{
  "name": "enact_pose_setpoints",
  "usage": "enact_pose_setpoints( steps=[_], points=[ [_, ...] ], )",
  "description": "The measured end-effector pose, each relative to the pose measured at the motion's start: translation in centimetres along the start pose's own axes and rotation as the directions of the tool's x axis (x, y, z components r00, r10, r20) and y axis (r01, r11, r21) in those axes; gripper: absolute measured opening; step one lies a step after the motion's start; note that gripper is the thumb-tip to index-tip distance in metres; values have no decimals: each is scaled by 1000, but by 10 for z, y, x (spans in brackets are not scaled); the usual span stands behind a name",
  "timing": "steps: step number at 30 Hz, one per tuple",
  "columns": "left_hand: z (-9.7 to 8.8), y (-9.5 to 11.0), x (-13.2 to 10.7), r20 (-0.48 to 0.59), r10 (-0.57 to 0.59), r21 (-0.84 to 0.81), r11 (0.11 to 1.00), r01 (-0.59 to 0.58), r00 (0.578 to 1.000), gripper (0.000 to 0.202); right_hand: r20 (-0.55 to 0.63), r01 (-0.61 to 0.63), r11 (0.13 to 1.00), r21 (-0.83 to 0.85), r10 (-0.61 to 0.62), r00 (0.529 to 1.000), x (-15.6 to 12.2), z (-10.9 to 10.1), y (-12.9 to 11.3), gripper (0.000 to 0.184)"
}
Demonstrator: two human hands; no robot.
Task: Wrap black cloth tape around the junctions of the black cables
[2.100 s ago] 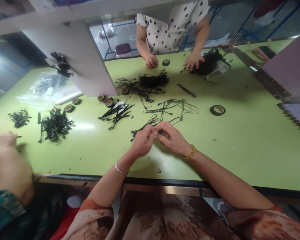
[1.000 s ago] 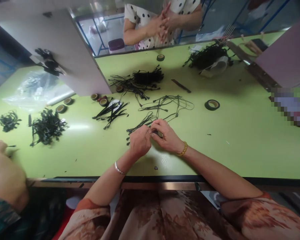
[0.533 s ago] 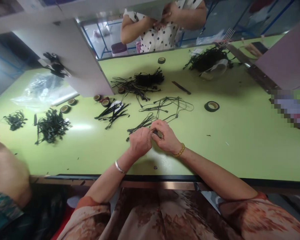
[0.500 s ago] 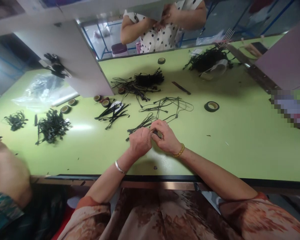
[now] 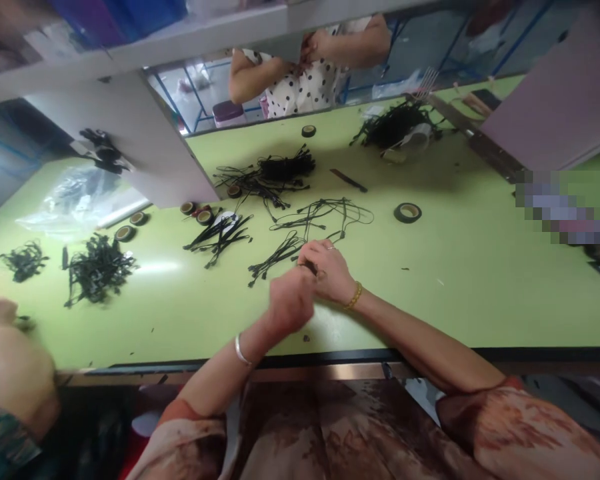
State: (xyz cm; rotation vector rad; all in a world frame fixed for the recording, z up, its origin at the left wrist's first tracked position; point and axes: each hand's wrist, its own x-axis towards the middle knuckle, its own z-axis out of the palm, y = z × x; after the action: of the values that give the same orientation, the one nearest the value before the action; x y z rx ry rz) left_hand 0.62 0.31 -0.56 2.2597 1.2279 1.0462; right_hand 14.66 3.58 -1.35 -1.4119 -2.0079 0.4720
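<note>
My right hand (image 5: 331, 270) is closed over the green table (image 5: 480, 287), its fingers curled round a small dark piece with a tan edge, which looks like a roll of black tape (image 5: 311, 267). Pressed up against it, my left hand (image 5: 291, 303) is a closed fist, slightly smeared by motion; what its fingers hold is hidden. Just beyond both hands lie a bundle of thin black cables (image 5: 275, 257) and several looser black cables (image 5: 325, 212) with small connectors.
Tape rolls lie about, one (image 5: 407, 213) to the right. A dark blade-like strip (image 5: 349, 180) and cable heaps (image 5: 287, 165) are further back. More cables (image 5: 100, 267) and a plastic bag (image 5: 75, 200) lie left. A co-worker's arm (image 5: 15, 360) is at left; another person (image 5: 305, 73) is opposite.
My left hand has drawn down towards me and turned, its fist now lower against the right hand. My right hand keeps its grip. The whole view has shifted slightly.
</note>
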Motion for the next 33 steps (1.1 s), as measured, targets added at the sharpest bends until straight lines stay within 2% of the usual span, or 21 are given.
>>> enact_pose_setpoints(
  steps=[2, 4, 6, 8, 10, 12, 14, 16, 18, 20, 23, 25, 27, 31, 33],
  points=[
    [-8, -5, 7, -67, -234, -197, 956, 217, 970, 36, 74, 44, 999, -21, -42, 996, -3, -3, -6, 7],
    [-16, -14, 15, -35, -342, -382, 873, 303, 939, 39, 182, 13, 997, -79, 1, 983, -5, -4, -12, 9],
    [-21, -22, 22, 61, -381, -519, 777, 356, 922, 41, 263, -38, 987, -153, 78, 962, -7, -2, -16, 22],
    [-23, -27, 26, 172, -378, -605, 688, 400, 910, 43, 281, -53, 981, -184, 104, 954, -7, 0, -17, 38],
    [-24, -28, 28, 238, -363, -647, 633, 425, 901, 45, 231, -18, 995, -102, 41, 972, -6, -1, -16, 36],
    [-25, -29, 29, 245, -366, -661, 614, 431, 898, 47, 140, 65, 993, 95, -78, 987, -4, -4, -14, 26],
    [-27, -30, 29, 215, -376, -652, 632, 419, 901, 46, 44, 108, 947, 303, -127, 991, -4, -8, -13, 20],
    [-29, -32, 29, 207, -371, -619, 667, 415, 905, 46, -47, 86, 902, 424, -74, 996, -5, -10, -13, 19],
    [-29, -34, 29, 237, -356, -583, 692, 425, 904, 47, -135, 99, 884, 456, -41, 990, -4, -13, -13, 22],
    [-27, -34, 28, 285, -340, -569, 693, 444, 896, 48, -180, 163, 887, 431, -92, 979, -3, -17, -12, 21],
    [-25, -32, 28, 331, -303, -566, 694, 445, 893, 49, -172, 195, 904, 381, -139, 975, 0, -21, -10, 15],
    [-26, -30, 28, 349, -267, -546, 720, 427, 898, 48, -155, 160, 907, 389, -106, 982, 1, -24, -9, 21],
    [-28, -27, 28, 343, -237, -485, 784, 388, 909, 44, -136, 109, 898, 426, -56, 989, 1, -25, -10, 23],
    [-33, -21, 27, 255, -154, -180, 962, 203, 955, 33, -97, 2, 868, 496, 53, 994, -2, -22, -14, 31],
    [-33, -18, 25, 226, -88, 35, 996, 82, 970, 31, -57, -63, 845, 532, 110, 992, -3, -19, -15, 37]
  ],
)
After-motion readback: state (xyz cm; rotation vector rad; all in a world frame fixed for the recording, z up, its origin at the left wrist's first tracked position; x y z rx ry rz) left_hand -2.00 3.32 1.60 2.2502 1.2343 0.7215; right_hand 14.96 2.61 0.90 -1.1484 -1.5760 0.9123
